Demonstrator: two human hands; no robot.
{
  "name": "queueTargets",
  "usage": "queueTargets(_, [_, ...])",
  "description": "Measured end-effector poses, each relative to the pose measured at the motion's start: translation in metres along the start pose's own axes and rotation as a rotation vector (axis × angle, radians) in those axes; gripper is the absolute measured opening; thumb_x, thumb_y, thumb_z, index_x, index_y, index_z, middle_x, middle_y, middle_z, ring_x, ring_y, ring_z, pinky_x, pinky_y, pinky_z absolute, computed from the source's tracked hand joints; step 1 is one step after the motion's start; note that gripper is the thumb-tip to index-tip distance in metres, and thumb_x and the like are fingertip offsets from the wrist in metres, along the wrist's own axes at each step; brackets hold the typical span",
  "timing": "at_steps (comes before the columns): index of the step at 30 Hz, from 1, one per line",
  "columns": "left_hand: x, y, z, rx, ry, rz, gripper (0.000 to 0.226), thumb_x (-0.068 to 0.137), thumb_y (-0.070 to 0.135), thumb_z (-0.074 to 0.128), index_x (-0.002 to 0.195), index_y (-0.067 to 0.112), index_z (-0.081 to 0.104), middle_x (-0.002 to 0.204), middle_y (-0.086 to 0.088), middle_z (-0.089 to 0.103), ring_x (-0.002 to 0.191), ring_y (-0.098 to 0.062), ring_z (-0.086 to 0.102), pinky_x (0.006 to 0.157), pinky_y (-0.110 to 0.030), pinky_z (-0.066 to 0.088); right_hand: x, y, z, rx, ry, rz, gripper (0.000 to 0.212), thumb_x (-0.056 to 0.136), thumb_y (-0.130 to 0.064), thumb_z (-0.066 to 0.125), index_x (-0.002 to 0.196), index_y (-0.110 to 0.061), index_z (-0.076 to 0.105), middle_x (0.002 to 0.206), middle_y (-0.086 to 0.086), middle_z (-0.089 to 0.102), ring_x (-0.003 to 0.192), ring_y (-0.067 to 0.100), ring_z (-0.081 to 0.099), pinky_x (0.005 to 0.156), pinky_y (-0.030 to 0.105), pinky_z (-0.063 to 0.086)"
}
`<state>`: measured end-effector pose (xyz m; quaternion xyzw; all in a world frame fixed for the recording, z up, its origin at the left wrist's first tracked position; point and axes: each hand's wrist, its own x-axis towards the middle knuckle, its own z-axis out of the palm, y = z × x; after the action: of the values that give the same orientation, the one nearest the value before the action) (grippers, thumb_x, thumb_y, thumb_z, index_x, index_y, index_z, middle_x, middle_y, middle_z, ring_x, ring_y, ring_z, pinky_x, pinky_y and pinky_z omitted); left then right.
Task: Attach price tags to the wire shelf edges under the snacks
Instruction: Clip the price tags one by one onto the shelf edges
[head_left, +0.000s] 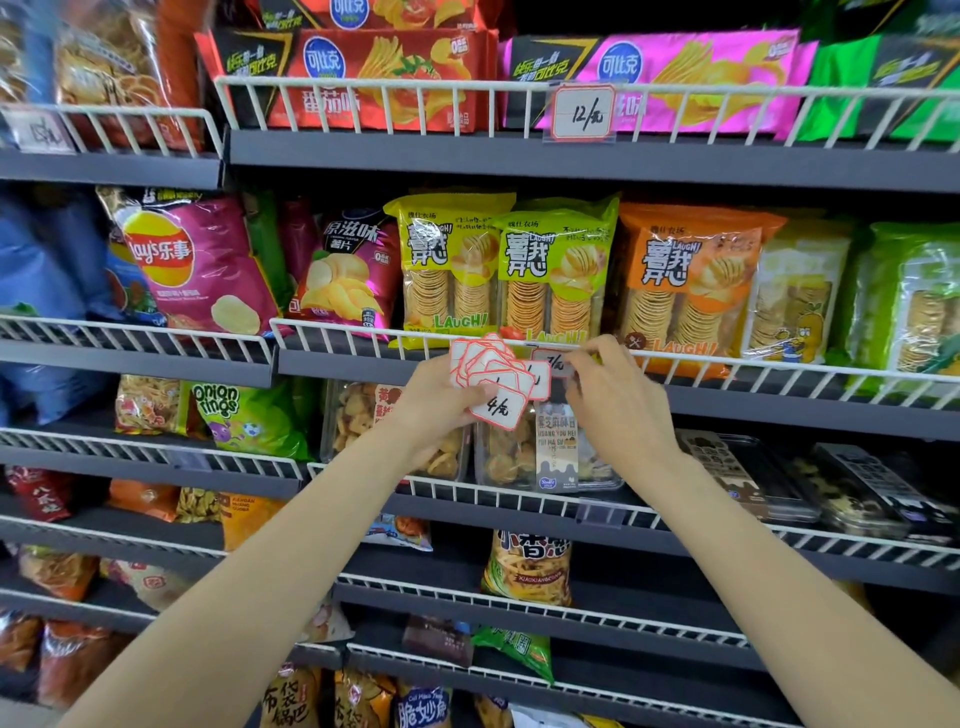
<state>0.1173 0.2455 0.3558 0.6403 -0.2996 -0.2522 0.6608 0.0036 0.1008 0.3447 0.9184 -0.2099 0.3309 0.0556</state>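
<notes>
A: Left hand (436, 400) grips a fan of price tags (496, 376), front one reading 4.

B: And the right hand (613, 395) pinches one tag (555, 360) against the wire shelf edge (727, 364), under the yellow-green crisp packs (556, 270).

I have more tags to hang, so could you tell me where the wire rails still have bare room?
Bare rail runs under the Lay's bag, and the top rail is bare left of the 12 tag. It is crowded where the left hand holds the tag stack beside the right hand.
</notes>
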Motion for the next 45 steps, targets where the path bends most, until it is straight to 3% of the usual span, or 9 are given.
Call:
queueTargets(3, [-0.007,0.002,-0.003,-0.129,0.046,0.014,0.026,0.086,-0.005,0.059,0.108,0.01,0.06,0.106,-0.007,0.068,0.095,-0.017,0.065,0.081,-0.028,0.054,-0.004,-0.015,-0.011,0.602,-0.074,0.2,0.028,0.096,-0.035,0.048,0.113,-0.018,0.062,0.115,0.002,0.055,0.088,-0.001,0.051,0.075,0.016,0.041])
queueTargets(5, [-0.011,0.002,-0.002,-0.165,0.057,0.03,0.025,0.085,-0.007,0.06,0.102,0.012,0.061,0.1,-0.004,0.069,0.093,-0.017,0.065,0.083,-0.03,0.054,-0.006,-0.025,-0.017,0.874,-0.112,0.253,0.023,0.093,-0.036,0.051,0.105,-0.02,0.063,0.107,-0.001,0.064,0.093,0.007,0.057,0.081,0.03,0.047])
queueTargets(8, [-0.018,0.001,0.001,-0.183,0.015,0.035,0.027,0.083,-0.008,0.061,0.102,0.012,0.062,0.098,-0.002,0.07,0.094,-0.017,0.067,0.083,-0.031,0.055,-0.011,-0.032,-0.023,0.973,-0.1,0.284,0.012,0.091,-0.025,0.058,0.09,-0.016,0.066,0.09,0.0,0.069,0.085,0.02,0.065,0.072,0.038,0.052])
queueTargets(13, [-0.03,-0.003,0.0,-0.172,-0.022,0.05,0.025,0.084,-0.008,0.061,0.099,0.013,0.063,0.091,0.0,0.072,0.084,-0.01,0.069,0.076,-0.024,0.058,-0.022,-0.033,-0.03,1.159,-0.11,0.365,0.013,0.09,-0.009,0.059,0.08,-0.013,0.067,0.077,0.007,0.069,0.06,0.006,0.062,0.05,0.017,0.049])
queueTargets(25, [-0.055,-0.023,0.013,-0.006,0.062,0.082,0.02,0.085,-0.001,0.063,0.09,0.018,0.065,0.09,0.002,0.071,0.088,-0.015,0.068,0.079,-0.027,0.055,-0.061,-0.037,-0.029,1.242,-0.209,0.419,0.011,0.085,-0.01,0.066,0.094,-0.013,0.06,0.087,0.0,0.071,0.071,0.007,0.069,0.055,0.016,0.051])
queueTargets(31, [-0.072,-0.031,0.02,-0.187,-0.021,-0.037,0.012,0.089,0.004,0.06,0.094,0.012,0.066,0.097,-0.005,0.072,0.091,-0.018,0.068,0.081,-0.029,0.057,-0.078,-0.042,-0.024,1.144,-0.171,0.445,0.026,0.077,-0.008,0.074,0.099,-0.014,0.061,0.094,0.003,0.071,0.084,0.014,0.07,0.069,0.034,0.059])
queueTargets(36, [-0.081,-0.034,0.013,-0.242,-0.043,-0.052,0.013,0.092,0.006,0.055,0.091,0.014,0.065,0.089,0.002,0.074,0.085,-0.011,0.069,0.072,-0.022,0.058,-0.085,-0.04,-0.031,1.157,-0.23,0.439,0.032,0.08,0.002,0.068,0.1,-0.022,0.06,0.088,-0.008,0.07,0.082,0.005,0.069,0.068,0.022,0.057])
queueTargets(43, [-0.083,-0.034,0.002,-0.232,0.09,-0.053,0.013,0.091,0.005,0.057,0.092,0.017,0.063,0.096,0.0,0.071,0.096,-0.015,0.066,0.082,-0.028,0.055,-0.086,-0.042,-0.035,1.165,-0.13,0.516,0.052,0.085,0.0,0.063,0.127,-0.028,0.051,0.083,0.004,0.073,0.081,0.01,0.07,0.08,0.033,0.055])
queueTargets(45, [-0.083,-0.033,-0.001,-0.23,0.121,-0.054,0.012,0.091,0.005,0.058,0.094,0.016,0.062,0.094,0.001,0.07,0.093,-0.014,0.067,0.085,-0.03,0.054,-0.084,-0.046,-0.036,1.165,-0.092,0.517,0.048,0.087,0.0,0.061,0.124,-0.03,0.052,0.097,0.01,0.072,0.077,0.011,0.07,0.074,0.032,0.058])
